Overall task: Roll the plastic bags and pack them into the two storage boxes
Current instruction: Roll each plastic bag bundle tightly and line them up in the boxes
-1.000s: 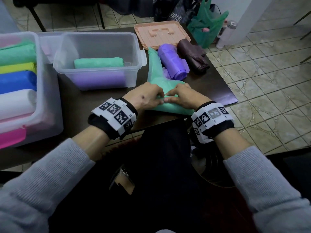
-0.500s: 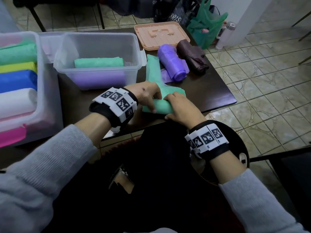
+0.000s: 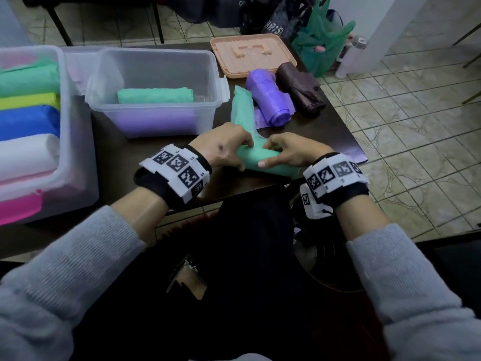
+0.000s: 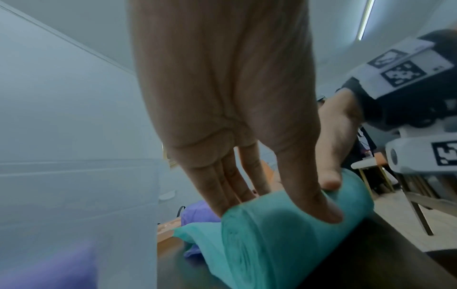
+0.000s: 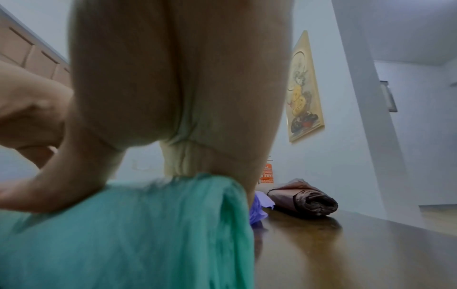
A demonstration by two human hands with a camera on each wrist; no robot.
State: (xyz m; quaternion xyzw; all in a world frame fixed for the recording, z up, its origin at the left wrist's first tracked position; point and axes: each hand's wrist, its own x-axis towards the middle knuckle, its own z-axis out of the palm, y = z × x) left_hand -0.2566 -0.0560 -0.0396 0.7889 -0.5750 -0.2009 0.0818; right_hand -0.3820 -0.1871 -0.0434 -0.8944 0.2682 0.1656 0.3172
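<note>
Tiled floor (image 3: 406, 121), dark table (image 3: 335, 131), framed picture (image 5: 305, 88)

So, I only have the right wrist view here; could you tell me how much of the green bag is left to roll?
Observer: A flat tail of the green bag stretches away from the rolled part, toward the peach lid.
Operator: Thanks. How is the left hand placed?
Observer: The left hand grips the rolled part's left end, thumb on the near side, fingers over the top.
Operator: And what is in the closest box?
Observer: The small clear box holds a packed green roll lying on a purple roll.
</note>
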